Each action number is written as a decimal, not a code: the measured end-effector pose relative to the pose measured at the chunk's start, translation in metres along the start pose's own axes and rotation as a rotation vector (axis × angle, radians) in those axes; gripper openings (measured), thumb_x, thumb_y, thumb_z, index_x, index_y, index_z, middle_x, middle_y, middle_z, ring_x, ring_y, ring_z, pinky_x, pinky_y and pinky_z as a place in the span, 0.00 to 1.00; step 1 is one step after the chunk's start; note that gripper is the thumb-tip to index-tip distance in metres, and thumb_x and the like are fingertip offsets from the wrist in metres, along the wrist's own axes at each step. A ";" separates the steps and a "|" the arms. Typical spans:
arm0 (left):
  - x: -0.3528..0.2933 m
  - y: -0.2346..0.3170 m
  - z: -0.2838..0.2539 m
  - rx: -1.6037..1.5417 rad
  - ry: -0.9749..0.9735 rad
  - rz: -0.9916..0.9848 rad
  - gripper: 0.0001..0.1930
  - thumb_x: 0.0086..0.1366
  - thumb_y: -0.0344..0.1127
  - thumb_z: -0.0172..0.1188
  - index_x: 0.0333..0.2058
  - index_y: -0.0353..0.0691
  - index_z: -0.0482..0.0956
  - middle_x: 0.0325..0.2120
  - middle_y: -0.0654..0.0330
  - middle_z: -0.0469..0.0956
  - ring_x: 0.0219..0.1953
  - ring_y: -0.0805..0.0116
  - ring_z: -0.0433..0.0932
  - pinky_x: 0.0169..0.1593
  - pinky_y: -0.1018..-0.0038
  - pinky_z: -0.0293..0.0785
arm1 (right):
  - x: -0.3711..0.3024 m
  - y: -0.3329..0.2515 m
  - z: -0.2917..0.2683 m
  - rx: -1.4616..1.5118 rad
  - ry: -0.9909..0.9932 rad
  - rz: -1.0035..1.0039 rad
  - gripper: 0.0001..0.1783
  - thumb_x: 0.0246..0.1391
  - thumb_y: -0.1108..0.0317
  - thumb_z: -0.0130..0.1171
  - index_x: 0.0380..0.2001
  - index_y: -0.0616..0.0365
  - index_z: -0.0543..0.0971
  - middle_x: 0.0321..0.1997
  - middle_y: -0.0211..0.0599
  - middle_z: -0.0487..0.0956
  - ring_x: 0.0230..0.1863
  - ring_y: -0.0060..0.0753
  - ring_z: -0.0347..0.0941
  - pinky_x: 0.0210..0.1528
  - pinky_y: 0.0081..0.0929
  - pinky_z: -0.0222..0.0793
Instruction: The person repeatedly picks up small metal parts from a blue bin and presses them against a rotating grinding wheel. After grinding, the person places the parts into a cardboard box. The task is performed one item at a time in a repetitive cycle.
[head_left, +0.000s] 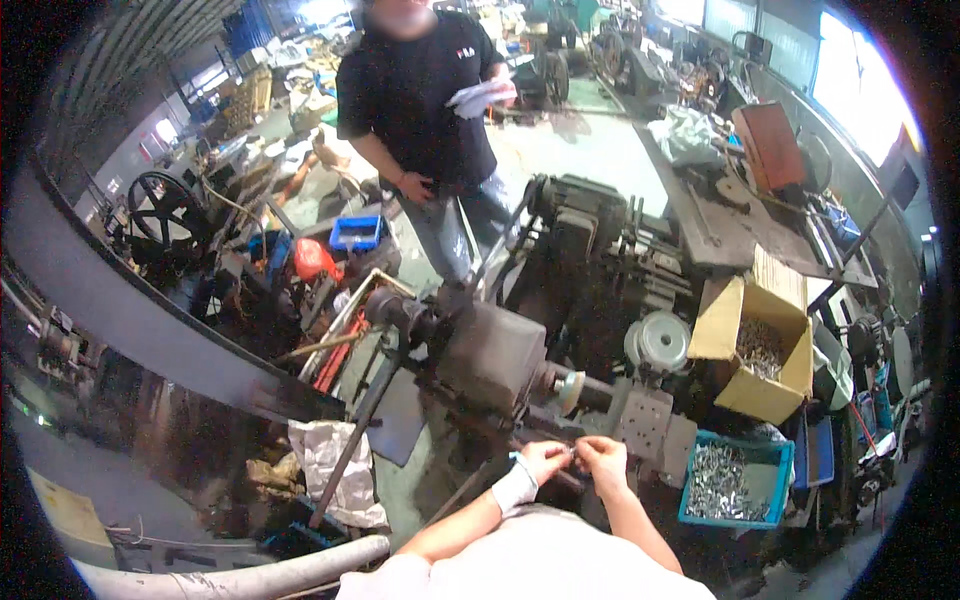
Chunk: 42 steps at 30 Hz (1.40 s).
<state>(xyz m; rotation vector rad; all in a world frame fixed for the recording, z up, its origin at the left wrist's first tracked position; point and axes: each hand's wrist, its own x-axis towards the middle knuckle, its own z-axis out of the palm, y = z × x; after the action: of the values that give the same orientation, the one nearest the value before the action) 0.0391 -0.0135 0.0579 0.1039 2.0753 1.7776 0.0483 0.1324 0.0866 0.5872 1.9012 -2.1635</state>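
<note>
In front of the machine, my left hand (543, 460) and my right hand (603, 461) meet with their fingertips together. Both pinch a small metal part (573, 452), mostly covered by the fingers; its exact kind cannot be made out. A white cuff (514, 486) wraps my left wrist. Just beyond the hands is a dark lathe-like machine (490, 350), with a pale round piece (570, 392) on its spindle. The machine's grey metal plate (642, 420), dotted with holes, lies right of that piece. A blue crate (690, 505) holding many small shiny metal parts (722, 480) stands to the right of my hands.
An open cardboard box (783, 400) with small metal parts sits behind the crate. Beyond the machine stands a person in a black shirt (420, 95), holding papers (482, 97). A white sack (335, 470) lies at left, near a slanting metal bar (350, 460).
</note>
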 end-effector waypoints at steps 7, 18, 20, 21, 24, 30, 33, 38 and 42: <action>-0.004 0.001 0.006 -0.063 -0.033 -0.107 0.10 0.54 0.37 0.56 0.30 0.36 0.77 0.21 0.67 0.75 0.24 0.81 0.68 0.30 0.81 0.66 | -0.001 0.011 -0.006 0.033 -0.018 -0.014 0.07 0.44 0.72 0.56 0.27 0.65 0.76 0.20 0.31 0.74 0.17 0.18 0.67 0.18 0.13 0.62; 0.022 -0.016 0.008 -0.144 0.004 -0.059 0.06 0.55 0.31 0.53 0.26 0.36 0.77 0.15 0.69 0.70 0.15 0.84 0.63 0.17 0.84 0.56 | 0.031 0.028 0.000 -0.156 0.085 -0.104 0.07 0.44 0.72 0.55 0.26 0.67 0.76 0.15 0.35 0.74 0.15 0.18 0.68 0.17 0.17 0.62; 0.031 -0.020 0.009 -0.212 0.043 -0.202 0.06 0.55 0.32 0.53 0.24 0.38 0.76 0.13 0.72 0.66 0.13 0.85 0.59 0.16 0.84 0.52 | 0.042 0.029 0.004 -0.170 0.104 -0.105 0.08 0.43 0.72 0.55 0.25 0.68 0.76 0.16 0.37 0.75 0.16 0.20 0.70 0.17 0.19 0.63; 0.034 -0.018 0.008 -0.269 0.050 -0.231 0.07 0.56 0.33 0.53 0.22 0.38 0.75 0.12 0.72 0.66 0.13 0.84 0.59 0.16 0.84 0.52 | 0.048 0.029 0.007 -0.196 0.127 -0.122 0.08 0.42 0.72 0.55 0.25 0.68 0.76 0.17 0.39 0.75 0.17 0.22 0.70 0.18 0.20 0.64; 0.051 -0.032 0.006 -0.296 0.028 -0.210 0.07 0.57 0.34 0.52 0.24 0.38 0.74 0.13 0.71 0.66 0.12 0.83 0.60 0.16 0.84 0.52 | 0.066 0.038 0.009 -0.288 0.179 -0.181 0.08 0.42 0.72 0.55 0.25 0.68 0.76 0.18 0.40 0.76 0.18 0.25 0.71 0.20 0.21 0.65; 0.067 -0.043 0.005 -0.373 0.145 -0.298 0.08 0.56 0.36 0.53 0.25 0.37 0.74 0.13 0.68 0.67 0.12 0.78 0.61 0.16 0.80 0.54 | 0.074 0.028 0.015 -0.518 0.269 -0.280 0.08 0.41 0.73 0.55 0.26 0.67 0.77 0.20 0.39 0.77 0.20 0.23 0.72 0.24 0.20 0.66; 0.068 -0.033 0.007 -0.392 0.157 -0.302 0.08 0.55 0.36 0.54 0.26 0.36 0.74 0.13 0.66 0.68 0.12 0.76 0.61 0.16 0.79 0.55 | 0.076 0.027 0.015 -0.480 0.298 -0.243 0.08 0.40 0.72 0.56 0.27 0.66 0.77 0.21 0.40 0.77 0.21 0.23 0.72 0.25 0.21 0.67; 0.070 -0.023 0.007 -0.332 0.160 -0.262 0.08 0.55 0.35 0.53 0.25 0.35 0.74 0.13 0.66 0.68 0.12 0.76 0.62 0.15 0.79 0.55 | 0.079 0.026 0.017 -0.432 0.332 -0.221 0.09 0.40 0.69 0.55 0.26 0.62 0.78 0.24 0.50 0.75 0.27 0.43 0.73 0.30 0.30 0.67; 0.072 -0.025 0.008 -0.264 0.183 -0.235 0.08 0.55 0.34 0.53 0.25 0.35 0.74 0.12 0.66 0.68 0.11 0.77 0.62 0.15 0.78 0.55 | 0.081 0.028 0.019 -0.461 0.355 -0.220 0.09 0.40 0.70 0.55 0.26 0.63 0.78 0.23 0.47 0.76 0.26 0.37 0.73 0.29 0.27 0.67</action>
<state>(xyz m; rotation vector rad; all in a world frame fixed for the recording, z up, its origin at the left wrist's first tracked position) -0.0193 0.0116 0.0149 -0.3746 1.8573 1.9500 -0.0163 0.1186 0.0294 0.7288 2.6553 -1.7126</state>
